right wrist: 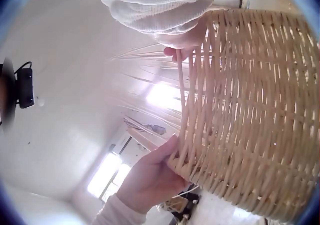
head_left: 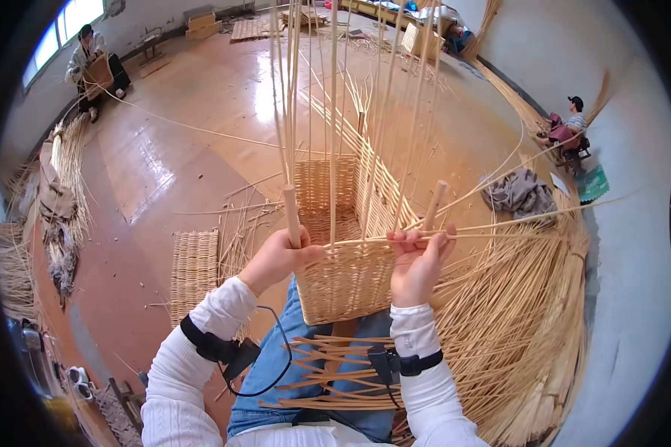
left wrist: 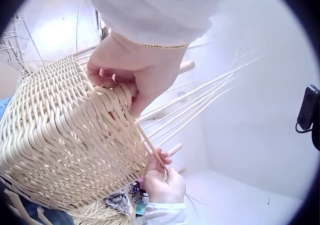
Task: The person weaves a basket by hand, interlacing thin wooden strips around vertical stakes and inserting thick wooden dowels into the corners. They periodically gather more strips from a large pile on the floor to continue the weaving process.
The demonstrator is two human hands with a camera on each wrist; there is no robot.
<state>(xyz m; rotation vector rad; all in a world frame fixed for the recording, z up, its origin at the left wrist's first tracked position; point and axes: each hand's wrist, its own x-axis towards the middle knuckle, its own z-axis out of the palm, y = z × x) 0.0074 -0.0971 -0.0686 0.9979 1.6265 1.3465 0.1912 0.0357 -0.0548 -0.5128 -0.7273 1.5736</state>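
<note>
A woven wicker basket with tall upright rods stands at the person's lap; its weave fills much of the left wrist view and right wrist view. The left hand grips the rim at the left front corner, beside a thick corner post, thumb along the top edge. At the right front corner, near another post, the right hand pinches a thin strand running along the rim. In the left wrist view the right hand holds that strand between thumb and fingers.
Bundled long rods lie at the right, with a grey cloth behind. A flat woven panel is on the floor at left. Loose rods lie across the lap. Two seated people are farther off, left and right.
</note>
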